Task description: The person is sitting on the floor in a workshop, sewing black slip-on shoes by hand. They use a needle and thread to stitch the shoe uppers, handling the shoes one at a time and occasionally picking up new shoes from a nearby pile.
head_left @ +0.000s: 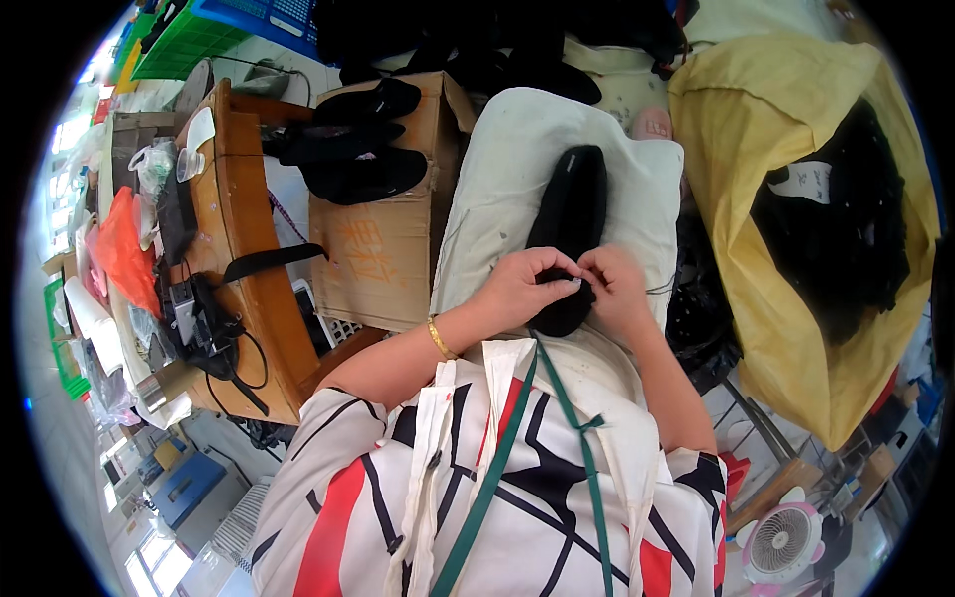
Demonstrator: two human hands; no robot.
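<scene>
A black cloth shoe point(574, 194) lies lengthwise on a white cloth point(497, 179) spread over my lap. Above its nearer end both my hands meet, fingertips close together. My left hand point(524, 286) is closed in a pinch, thumb against forefinger. The fingers of my right hand point(619, 284) are also pinched, right beside the left thumb. Whatever is between the fingertips is too small to make out. My hands cover part of the shoe's near half.
Several black shoes rest on a cardboard box point(373, 254) to the left, beside a wooden table point(234, 199) with cables. On the right stands a yellow sack point(726, 169) holding black items. A pink-white fan point(784, 542) is at the lower right.
</scene>
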